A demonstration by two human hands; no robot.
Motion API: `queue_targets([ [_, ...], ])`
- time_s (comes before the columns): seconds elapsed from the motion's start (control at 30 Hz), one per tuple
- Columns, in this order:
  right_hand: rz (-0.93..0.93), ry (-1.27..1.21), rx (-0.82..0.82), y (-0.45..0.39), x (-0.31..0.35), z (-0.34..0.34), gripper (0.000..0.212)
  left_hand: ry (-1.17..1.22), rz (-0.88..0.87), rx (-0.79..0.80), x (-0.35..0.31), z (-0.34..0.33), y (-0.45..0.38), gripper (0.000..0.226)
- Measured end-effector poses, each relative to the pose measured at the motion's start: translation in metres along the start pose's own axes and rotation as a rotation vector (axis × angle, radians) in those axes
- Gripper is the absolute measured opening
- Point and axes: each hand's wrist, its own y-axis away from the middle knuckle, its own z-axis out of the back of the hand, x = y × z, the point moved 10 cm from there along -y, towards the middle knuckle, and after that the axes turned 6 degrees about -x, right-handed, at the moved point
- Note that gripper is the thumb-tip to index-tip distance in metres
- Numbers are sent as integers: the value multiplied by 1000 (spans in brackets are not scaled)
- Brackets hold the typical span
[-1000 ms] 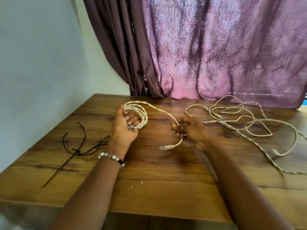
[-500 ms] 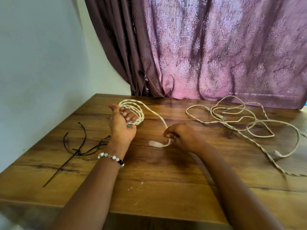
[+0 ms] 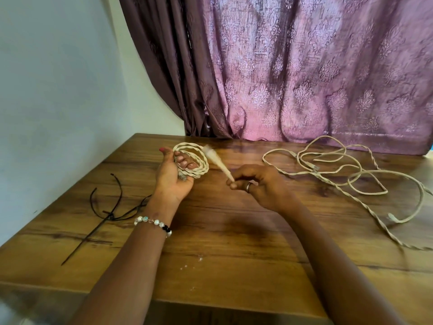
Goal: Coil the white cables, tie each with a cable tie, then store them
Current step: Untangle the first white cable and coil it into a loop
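While the coiled white cable [image 3: 192, 164] is sitting looped in the left hand [image 3: 172, 174] above the desk [image 3: 222, 242], the right hand [image 3: 255, 184] is pinching its blurred tail end [image 3: 218, 164], probably finishing the coil before reaching for the black cable ties [image 3: 110, 212].

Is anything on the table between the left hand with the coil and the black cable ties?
Nothing visible. Only bare wooden table lies between the left hand, which holds the coiled cable, and the cable ties to its left.
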Motion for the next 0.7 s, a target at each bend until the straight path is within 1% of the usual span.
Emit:
queue_targets([
  [0.03,-91,-126,-5,1,-5,1,8,-20,12,9,5,-2,1,49],
  [0.07,-150,-222,-6,2,-7,-1,12,-66,9,2,9,-2,2,47],
  [0.13,-214,-328,6,4,-6,-11,17,-238,-16,-27,18,-3,7,46],
  [0.23,-298,-378,24,6,-11,-23,16,-512,-52,20,35,-13,21,50],
  [0.3,-371,-408,10,7,-17,-27,17,-646,-72,75,45,-19,28,46],
  [0.37,-442,-437,-26,10,-21,-26,9,-759,-78,122,54,-22,33,43],
  [0.5,-527,-389,-68,15,-29,-23,3,-881,-23,163,70,-21,37,41],
  [0.57,-553,-348,-78,16,-34,-22,7,-921,8,169,73,-19,39,44],
  [0.63,-568,-335,-113,17,-37,-22,9,-938,31,192,74,-20,40,45],
  [0.7,-548,-314,-172,17,-37,-20,5,-924,61,212,74,-21,41,43],
])
